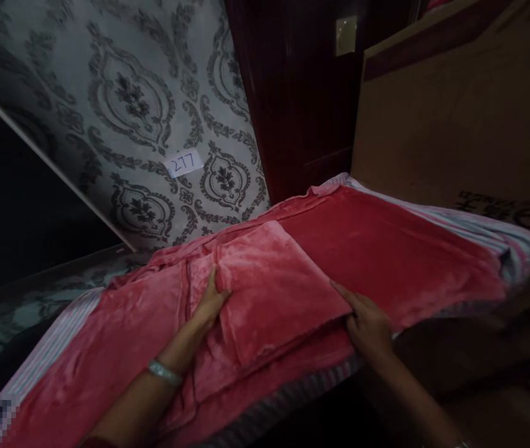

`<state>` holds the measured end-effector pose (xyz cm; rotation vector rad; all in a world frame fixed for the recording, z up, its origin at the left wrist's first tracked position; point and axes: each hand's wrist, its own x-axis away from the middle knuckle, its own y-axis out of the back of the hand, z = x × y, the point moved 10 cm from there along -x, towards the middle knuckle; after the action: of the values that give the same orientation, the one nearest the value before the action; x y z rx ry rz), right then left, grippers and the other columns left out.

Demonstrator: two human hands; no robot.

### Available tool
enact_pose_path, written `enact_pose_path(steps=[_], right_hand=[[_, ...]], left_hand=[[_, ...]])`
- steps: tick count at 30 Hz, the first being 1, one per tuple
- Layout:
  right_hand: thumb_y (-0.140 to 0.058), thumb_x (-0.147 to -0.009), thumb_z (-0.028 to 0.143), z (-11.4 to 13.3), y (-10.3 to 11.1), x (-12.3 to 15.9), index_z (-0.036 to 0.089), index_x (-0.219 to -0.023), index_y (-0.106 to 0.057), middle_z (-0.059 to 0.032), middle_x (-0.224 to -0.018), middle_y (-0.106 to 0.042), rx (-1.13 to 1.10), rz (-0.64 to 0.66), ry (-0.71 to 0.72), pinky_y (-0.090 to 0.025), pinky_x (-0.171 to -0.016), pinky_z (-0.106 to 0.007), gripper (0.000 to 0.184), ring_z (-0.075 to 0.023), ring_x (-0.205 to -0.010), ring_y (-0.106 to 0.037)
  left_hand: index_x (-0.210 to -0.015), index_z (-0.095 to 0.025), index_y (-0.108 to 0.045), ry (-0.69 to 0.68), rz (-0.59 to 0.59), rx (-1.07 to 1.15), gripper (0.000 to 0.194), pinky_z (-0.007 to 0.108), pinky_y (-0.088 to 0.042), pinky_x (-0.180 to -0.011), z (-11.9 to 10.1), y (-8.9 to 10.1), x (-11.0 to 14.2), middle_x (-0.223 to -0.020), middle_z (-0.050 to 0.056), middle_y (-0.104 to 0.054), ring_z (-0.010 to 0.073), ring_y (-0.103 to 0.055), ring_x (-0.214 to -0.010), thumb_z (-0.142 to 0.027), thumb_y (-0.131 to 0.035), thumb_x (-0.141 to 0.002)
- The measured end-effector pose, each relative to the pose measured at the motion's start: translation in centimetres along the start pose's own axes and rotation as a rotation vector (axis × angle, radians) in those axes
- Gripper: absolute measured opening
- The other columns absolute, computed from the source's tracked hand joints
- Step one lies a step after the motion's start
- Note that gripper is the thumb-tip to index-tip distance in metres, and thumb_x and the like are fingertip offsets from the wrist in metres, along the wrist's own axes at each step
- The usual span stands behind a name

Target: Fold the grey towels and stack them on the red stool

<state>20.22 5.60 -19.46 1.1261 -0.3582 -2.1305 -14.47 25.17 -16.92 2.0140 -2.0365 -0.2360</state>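
A red plush cloth lies spread over a long surface with a striped cover. On its middle rests a lighter folded section, with a crease along its left side. My left hand lies on the cloth at that left side, index finger and thumb stretched apart. At the opposite edge of the folded section, my right hand grips the cloth near its corner; some of its fingers are hidden below the edge. A band circles my left wrist.
Behind the cloth stands a wall with grey patterned paper and a white label reading 277. A dark red door or panel adjoins it. A large cardboard box stands at the right. A dark panel is at the left.
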Motion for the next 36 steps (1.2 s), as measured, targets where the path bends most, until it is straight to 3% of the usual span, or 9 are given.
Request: enact_pose_path(steps=[5, 7, 9, 13, 17, 21, 29, 32, 36], right_hand=[[-0.041, -0.068, 0.006, -0.1, -0.3, -0.5, 0.030, -0.136, -0.063, -0.0008, -0.122, -0.069, -0.064, 0.041, -0.042, -0.054, -0.096, -0.032, 0.075, -0.0183, -0.111, -0.065], [-0.041, -0.070, 0.007, 0.0, -0.3, -0.7, 0.029, -0.135, -0.064, -0.0014, -0.123, -0.068, -0.111, 0.054, -0.034, -0.055, -0.096, -0.033, 0.072, -0.0181, -0.112, -0.065], [-0.041, -0.071, 0.006, 0.1, -0.3, -0.9, 0.028, -0.135, -0.064, -0.0025, -0.123, -0.068, -0.163, 0.070, -0.013, -0.055, -0.097, -0.033, 0.071, -0.0180, -0.112, -0.065], [-0.041, -0.072, 0.006, 0.1, -0.4, -0.9, 0.025, -0.139, -0.061, -0.0050, -0.121, -0.070, -0.207, 0.094, 0.007, -0.056, -0.096, -0.037, 0.073, -0.0195, -0.110, -0.066], [-0.039, -0.074, 0.006, 0.4, -0.1, -0.8, 0.025, -0.146, -0.053, -0.0038, -0.130, -0.066, -0.238, 0.069, 0.027, -0.054, -0.101, -0.036, 0.076, -0.0181, -0.117, -0.064], [-0.038, -0.073, 0.004, 0.5, 0.1, -0.8, 0.028, -0.149, -0.048, -0.0017, -0.133, -0.065, -0.252, 0.081, 0.025, -0.054, -0.100, -0.033, 0.081, -0.0162, -0.118, -0.063], [-0.036, -0.082, 0.009, -0.1, 0.0, 0.8, 0.031, -0.135, -0.064, -0.0039, -0.088, -0.068, -0.213, 0.059, 0.061, -0.059, -0.070, -0.026, 0.064, -0.0154, -0.078, -0.069], [-0.038, -0.083, 0.010, -0.4, 0.0, 0.9, 0.031, -0.136, -0.064, -0.0052, -0.093, -0.069, -0.201, 0.086, 0.044, -0.060, -0.072, -0.028, 0.062, -0.0171, -0.083, -0.070], [-0.038, -0.080, 0.010, -0.5, 0.8, -0.1, 0.027, -0.137, -0.063, -0.0073, -0.110, -0.072, -0.196, 0.290, 0.065, -0.060, -0.083, -0.033, 0.065, -0.0193, -0.096, -0.070]], left_hand=[[-0.156, -0.021, -0.031, -0.084, 0.042, -0.224, 0.089, 0.036, -0.050, -0.104, -0.5, 1.1, 0.8, -0.153, 0.013, -0.046, 0.0255, -0.054, -0.132, -0.015, -0.066, -0.074], [-0.154, -0.020, -0.034, -0.195, -0.023, -0.436, 0.086, 0.041, -0.051, -0.103, -2.8, 1.9, 0.1, -0.147, 0.015, -0.052, 0.0278, -0.058, -0.126, -0.020, -0.067, -0.075], [-0.148, -0.017, -0.043, -0.368, -0.054, -0.679, 0.072, 0.044, -0.051, -0.102, -6.0, 0.9, -0.3, -0.141, 0.016, -0.055, 0.0291, -0.061, -0.121, -0.025, -0.063, -0.079], [-0.133, -0.015, -0.059, -0.613, 0.158, -0.941, 0.047, 0.041, -0.042, -0.114, -10.2, -7.5, -0.4, -0.140, 0.014, -0.059, 0.0256, -0.055, -0.130, -0.024, -0.047, -0.089], [-0.145, -0.010, -0.048, -0.538, 0.306, -1.076, 0.054, 0.035, -0.029, -0.121, -11.5, -16.5, -2.4, -0.155, 0.015, -0.045, 0.0229, -0.040, -0.145, -0.028, -0.041, -0.095], [-0.155, -0.009, -0.033, -0.472, 0.260, -1.106, 0.065, 0.053, -0.021, -0.123, -11.4, -21.2, -5.5, -0.164, 0.017, -0.024, 0.0302, -0.021, -0.153, -0.041, -0.035, -0.098], [-0.159, -0.014, -0.021, -0.468, 0.184, -1.214, 0.073, 0.060, -0.013, -0.122, -7.6, -22.5, -7.9, -0.167, 0.015, -0.019, 0.0302, -0.015, -0.154, -0.054, -0.022, -0.098], [-0.159, -0.013, -0.021, -0.478, 0.188, -1.203, 0.074, 0.061, -0.013, -0.121, -7.6, -22.5, -7.9, -0.167, 0.015, -0.017, 0.0311, -0.014, -0.154, -0.055, -0.022, -0.098], [-0.159, -0.014, -0.021, -0.456, 0.214, -1.176, 0.074, 0.061, -0.012, -0.121, -7.9, -22.6, -7.7, -0.167, 0.015, -0.016, 0.0308, -0.013, -0.154, -0.054, -0.023, -0.098]])
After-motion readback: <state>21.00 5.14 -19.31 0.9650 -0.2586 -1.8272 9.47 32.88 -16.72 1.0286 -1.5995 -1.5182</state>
